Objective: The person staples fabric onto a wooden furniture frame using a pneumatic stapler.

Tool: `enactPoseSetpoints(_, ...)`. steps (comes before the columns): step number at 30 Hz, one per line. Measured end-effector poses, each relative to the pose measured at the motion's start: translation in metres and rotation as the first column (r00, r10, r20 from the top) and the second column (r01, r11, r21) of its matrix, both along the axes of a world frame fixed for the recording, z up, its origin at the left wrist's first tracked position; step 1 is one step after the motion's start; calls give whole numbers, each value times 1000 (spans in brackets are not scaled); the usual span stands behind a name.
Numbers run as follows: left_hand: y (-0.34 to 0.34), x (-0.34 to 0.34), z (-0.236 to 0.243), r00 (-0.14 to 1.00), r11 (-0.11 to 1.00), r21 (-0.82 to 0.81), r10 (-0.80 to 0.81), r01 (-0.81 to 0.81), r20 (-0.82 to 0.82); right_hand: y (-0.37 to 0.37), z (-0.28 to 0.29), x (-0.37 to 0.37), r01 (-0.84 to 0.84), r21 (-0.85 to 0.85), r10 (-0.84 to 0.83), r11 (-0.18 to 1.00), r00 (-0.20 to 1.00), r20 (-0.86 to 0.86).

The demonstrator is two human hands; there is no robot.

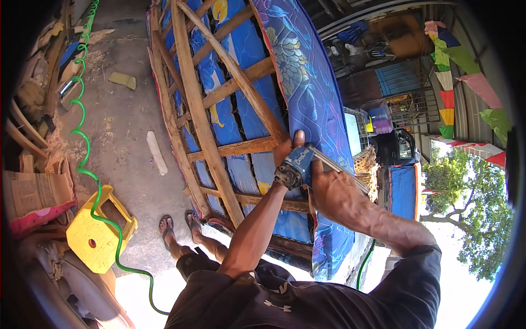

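Note:
A long upholstered piece stands on its side, with wooden slats (198,120) over blue padded panels (230,115) and blue floral quilted fabric (298,66) along its right edge. My left hand (284,152) is at that edge where a slat meets the fabric, partly behind a blue pneumatic nail gun (295,167); its visible fingers look closed, though what they grip is hidden. My right hand (337,194) grips the nail gun, whose silver magazine extends right over that hand.
A yellow plastic stool (87,238) and green coiled hose (82,137) lie left. Wood scraps (38,77) pile along the far left; loose pieces (156,152) lie on the concrete floor. Feet in flip-flops (167,227) are below. Bunting (479,88), shelving and a tree (460,214) are right.

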State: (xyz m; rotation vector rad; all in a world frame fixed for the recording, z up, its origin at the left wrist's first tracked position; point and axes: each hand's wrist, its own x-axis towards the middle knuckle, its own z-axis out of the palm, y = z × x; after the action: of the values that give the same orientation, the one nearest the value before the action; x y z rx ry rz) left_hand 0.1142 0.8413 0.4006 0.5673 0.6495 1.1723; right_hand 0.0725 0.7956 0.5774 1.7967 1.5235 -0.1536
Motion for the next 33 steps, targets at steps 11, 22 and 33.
enactPoseSetpoints(11, 5, 4, -7, 987, 993, 14, -116, 119, -112, -12, -7, 4, 15, 35, -14, 999, 1000, -26)
enactPoseSetpoints(22, -40, -15, 2, 933, 942, 330, 168, -57, -317, -107, 37, 3, 364, 150, -320, 919, 913, -253)
enactPoseSetpoints(33, -59, -33, 14, 951, 947, -89, -310, 308, -2, -195, 46, 36, 546, 161, -412, 822, 766, -494)
